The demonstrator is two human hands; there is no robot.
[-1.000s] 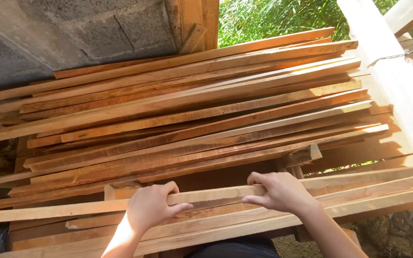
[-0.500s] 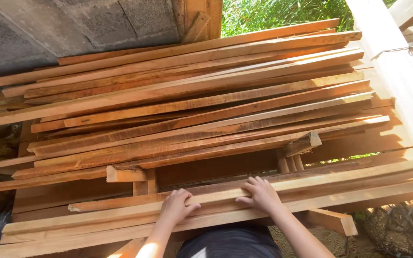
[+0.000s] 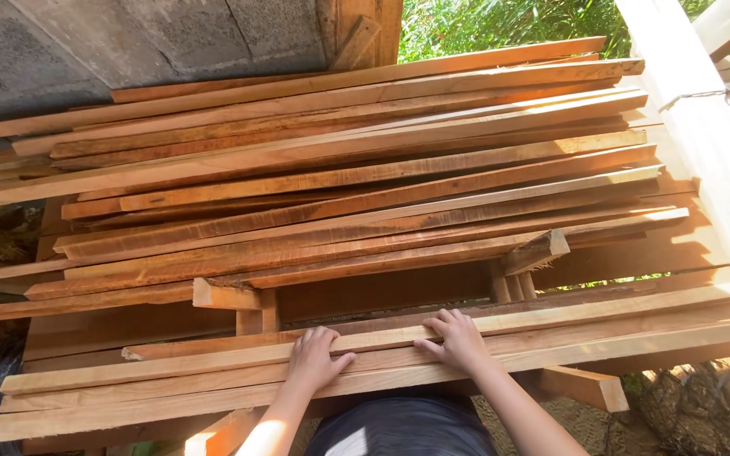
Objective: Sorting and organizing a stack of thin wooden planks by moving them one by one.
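Observation:
Both of my hands rest flat on the nearest long wooden slats (image 3: pixel 601 325) at the front of a stack. My left hand (image 3: pixel 314 359) lies palm down with fingers spread across the slats just left of centre. About a hand's width to its right is my right hand (image 3: pixel 456 339), fingers pointing left, pressing on the same light-coloured slats. Neither hand is closed around a slat. Behind them lies a big pile of reddish-brown planks (image 3: pixel 365 177), laid roughly side to side.
A grey block wall (image 3: pixel 128 42) rises at the back left, and a pale timber beam (image 3: pixel 703 127) runs down the right side. Short wooden spacer blocks (image 3: pixel 251 308) prop the pile. Green foliage (image 3: pixel 500 21) shows behind. Dirt ground lies at the lower right.
The nearest slats have slid toward me and slightly right under my hands. My hands have come closer together and lower in view since a second ago.

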